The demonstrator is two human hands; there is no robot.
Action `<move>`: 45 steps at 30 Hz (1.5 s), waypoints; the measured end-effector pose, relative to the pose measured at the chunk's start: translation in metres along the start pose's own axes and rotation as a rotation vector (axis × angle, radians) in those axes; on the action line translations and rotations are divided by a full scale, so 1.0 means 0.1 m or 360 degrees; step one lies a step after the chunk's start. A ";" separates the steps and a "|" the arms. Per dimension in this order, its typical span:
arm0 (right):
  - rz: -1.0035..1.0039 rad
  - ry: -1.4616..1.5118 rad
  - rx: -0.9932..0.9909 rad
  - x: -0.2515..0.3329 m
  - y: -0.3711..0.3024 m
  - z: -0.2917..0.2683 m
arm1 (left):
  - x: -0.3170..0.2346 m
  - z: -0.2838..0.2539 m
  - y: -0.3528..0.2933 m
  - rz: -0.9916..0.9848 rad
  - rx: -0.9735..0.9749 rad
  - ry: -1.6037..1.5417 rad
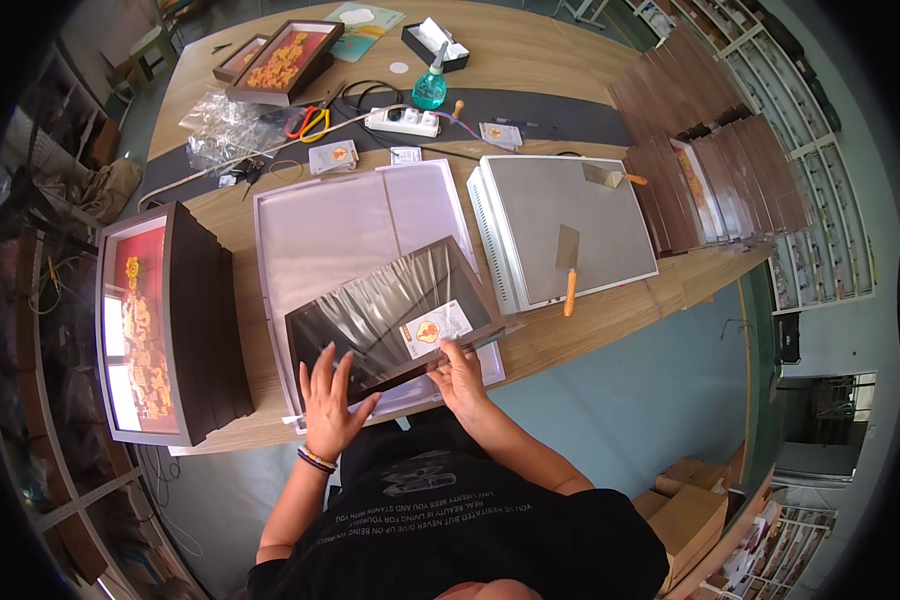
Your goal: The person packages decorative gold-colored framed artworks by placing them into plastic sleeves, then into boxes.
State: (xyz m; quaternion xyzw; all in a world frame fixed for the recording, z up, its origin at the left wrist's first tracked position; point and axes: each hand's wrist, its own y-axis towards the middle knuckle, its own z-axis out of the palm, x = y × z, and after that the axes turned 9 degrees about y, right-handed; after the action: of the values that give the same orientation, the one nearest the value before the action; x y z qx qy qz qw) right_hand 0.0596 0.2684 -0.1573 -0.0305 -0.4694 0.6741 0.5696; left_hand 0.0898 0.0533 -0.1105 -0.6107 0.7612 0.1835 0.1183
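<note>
In front of me a dark picture frame point(355, 301) lies tilted over a pale lilac padded mat, its black face covered in shiny clear film. A small white card point(437, 330) with a round orange picture rests on that face near the right end. My left hand point(331, 405) has its fingers spread, with the tips touching the near left edge of the picture frame. My right hand point(458, 378) grips the near right edge, thumb on top by the card and fingers curled below. The underside of the picture frame is hidden.
Left stands a stack of framed pictures point(205, 330). Right is a white hot plate point(530, 240) carrying two wooden-handled scrapers point(570, 285). Beyond lie a power strip point(403, 121), pliers point(315, 122), crumpled plastic point(232, 128) and a green bottle point(430, 90). Brown frames point(670, 190) are piled far right.
</note>
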 end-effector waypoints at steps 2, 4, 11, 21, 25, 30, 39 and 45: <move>-0.0122 -0.0125 0.0114 0.18 -0.11 0.21 | 0.16 -0.17 0.36 0.0146 -0.0040 0.0130; -0.0213 -0.0279 0.0313 0.40 -0.16 0.36 | 0.38 -0.28 0.80 0.0232 -0.0053 0.0133; -0.0332 -0.1132 0.1355 1.15 -0.49 0.92 | 0.87 -0.68 1.44 0.0158 0.0818 -0.1765; -0.0133 -0.1958 0.1344 1.44 -0.09 0.72 | 0.53 -0.11 0.68 -0.0043 0.0013 -0.1288; -0.0213 -0.2025 0.1348 1.39 0.04 0.62 | 0.60 0.07 0.55 -0.0247 0.0004 -0.1483; -0.1078 -0.1564 0.1341 1.14 -0.19 0.53 | 0.28 -0.26 0.51 0.0120 -0.0456 -0.1185; -0.1547 -0.1125 0.1182 0.98 -0.39 0.68 | -0.02 -0.53 0.65 0.0207 -0.0848 -0.1453; -0.1297 -0.0937 0.1126 0.99 -0.46 0.78 | -0.08 -0.69 0.70 0.0032 -0.0544 -0.1461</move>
State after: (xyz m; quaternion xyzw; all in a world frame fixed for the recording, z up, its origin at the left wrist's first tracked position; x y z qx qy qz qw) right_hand 0.0143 0.2965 -0.0345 0.5297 -0.3288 0.4971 0.6035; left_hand 0.0263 0.0442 -0.0351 -0.4700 0.5954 0.5571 0.3379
